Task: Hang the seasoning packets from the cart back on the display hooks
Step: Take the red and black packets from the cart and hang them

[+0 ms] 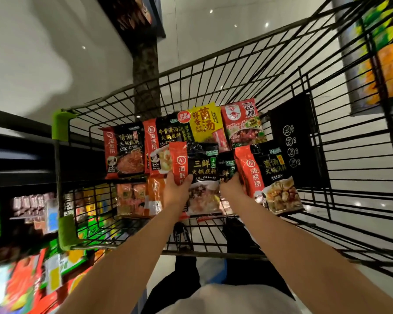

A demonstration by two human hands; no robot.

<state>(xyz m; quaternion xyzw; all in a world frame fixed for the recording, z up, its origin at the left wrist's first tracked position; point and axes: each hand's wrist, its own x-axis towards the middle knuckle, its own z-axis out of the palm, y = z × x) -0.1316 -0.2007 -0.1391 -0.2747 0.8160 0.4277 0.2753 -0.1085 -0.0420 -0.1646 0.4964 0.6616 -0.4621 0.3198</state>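
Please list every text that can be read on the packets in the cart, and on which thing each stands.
"海底捞" and "三鲜 火锅底料": packet held by left hand.
"海底捞", "菌汤": right packet beside right hand.
"鲜香菌汤": yellow packet.
"一锅煮": red packet.
"牛骨清汤 火锅底料": packet.
Small print and shelf labels: blurred.

Dim aisle, ceiling-light glints on glossy floor [213,30], blurred shelves [21,268] at left edge, wide-angle bending

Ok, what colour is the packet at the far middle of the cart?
Yellow packet with red characters, seen in the head view.
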